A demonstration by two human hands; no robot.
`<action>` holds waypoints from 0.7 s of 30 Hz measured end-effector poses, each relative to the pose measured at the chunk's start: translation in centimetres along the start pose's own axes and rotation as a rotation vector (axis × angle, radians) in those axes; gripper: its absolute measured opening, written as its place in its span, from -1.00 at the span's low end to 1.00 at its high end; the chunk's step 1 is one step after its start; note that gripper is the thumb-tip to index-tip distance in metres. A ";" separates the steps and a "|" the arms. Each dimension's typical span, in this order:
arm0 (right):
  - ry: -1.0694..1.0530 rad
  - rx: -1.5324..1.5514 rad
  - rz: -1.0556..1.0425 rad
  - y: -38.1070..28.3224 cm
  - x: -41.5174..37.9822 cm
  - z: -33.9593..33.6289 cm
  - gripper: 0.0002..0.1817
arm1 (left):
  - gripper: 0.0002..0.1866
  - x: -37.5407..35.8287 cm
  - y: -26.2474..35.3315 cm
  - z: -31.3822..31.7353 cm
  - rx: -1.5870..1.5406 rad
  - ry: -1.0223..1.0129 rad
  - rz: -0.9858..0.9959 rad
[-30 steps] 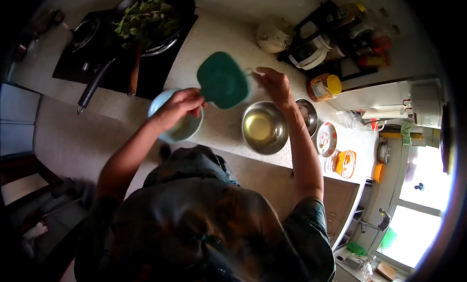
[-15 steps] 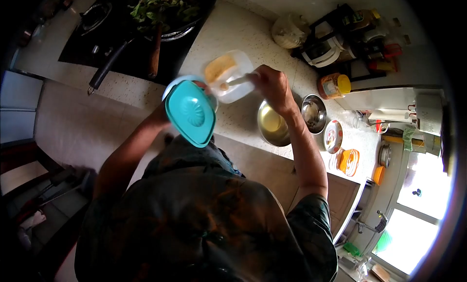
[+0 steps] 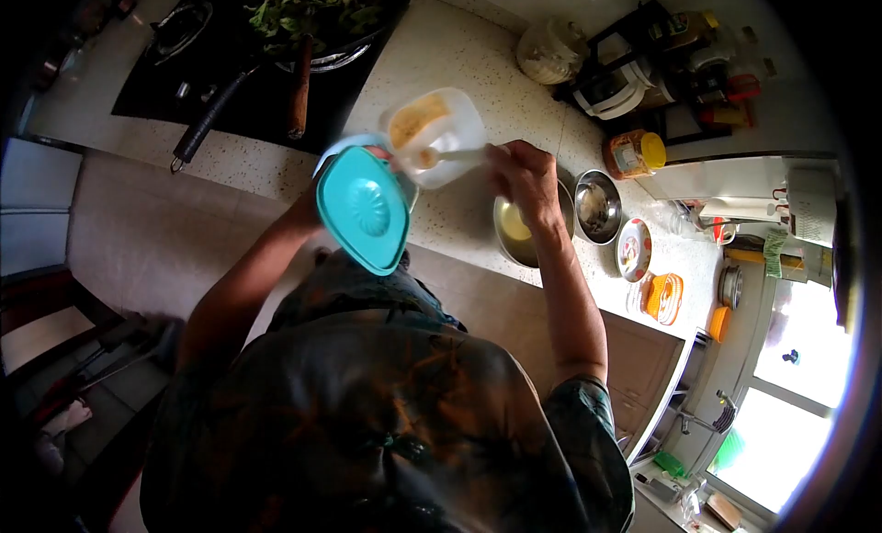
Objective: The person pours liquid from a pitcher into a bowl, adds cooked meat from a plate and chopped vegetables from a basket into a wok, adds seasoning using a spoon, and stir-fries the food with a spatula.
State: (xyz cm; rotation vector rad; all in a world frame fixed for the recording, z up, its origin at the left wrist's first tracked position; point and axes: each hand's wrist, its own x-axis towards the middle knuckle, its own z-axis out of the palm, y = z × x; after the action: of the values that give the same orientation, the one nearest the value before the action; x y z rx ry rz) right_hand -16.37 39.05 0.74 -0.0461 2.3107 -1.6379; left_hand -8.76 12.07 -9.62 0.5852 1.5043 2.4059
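My left hand (image 3: 378,153), mostly hidden, grips a turquoise plastic lid (image 3: 363,211), tilted on edge in front of a pale bowl (image 3: 336,151). Beside its fingers is a translucent white tub (image 3: 467,119) with a light-brown, powdery-looking food (image 3: 418,118) along one side. My right hand (image 3: 529,184) is closed around the handle of a pale spoon (image 3: 459,153). The spoon's head, carrying a little light-brown stuff, is over the tub's near side. Under my right wrist, a steel bowl (image 3: 514,243) with yellowish liquid is partly covered from view.
A wok of leafy greens (image 3: 317,14) sits on the black stove (image 3: 152,96), a wooden handle (image 3: 299,92) jutting from it. To the right are another steel bowl (image 3: 597,207), a patterned dish (image 3: 634,250), a yellow-lidded jar (image 3: 634,153) and an orange basket (image 3: 663,299).
My right hand has shifted slightly right with the spoon and covers more of the steel bowl. The view has moved a little; the lid stays in my left hand.
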 end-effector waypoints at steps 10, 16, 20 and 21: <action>0.029 0.359 0.195 0.0 0.2 -2.4 -0.79 | -0.46 -0.9 -0.6 -0.4 0.079 0.072 0.015; -0.040 0.503 0.088 -3.5 6.1 -2.8 -0.82 | -0.76 -2.3 -0.7 0.6 0.027 0.335 -0.085; -0.046 0.626 0.010 -8.0 11.9 -0.5 -0.87 | -0.75 -4.5 -0.3 0.3 0.307 0.344 0.043; 0.028 0.594 -0.064 -9.1 13.1 0.4 -0.88 | -0.73 -4.8 0.6 0.4 -0.005 0.539 -0.444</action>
State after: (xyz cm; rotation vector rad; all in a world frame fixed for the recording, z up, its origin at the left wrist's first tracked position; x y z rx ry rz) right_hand -30.09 32.85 6.07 0.0354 1.7645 -2.2963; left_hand -4.29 10.10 -9.90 -0.4047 1.5964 2.2938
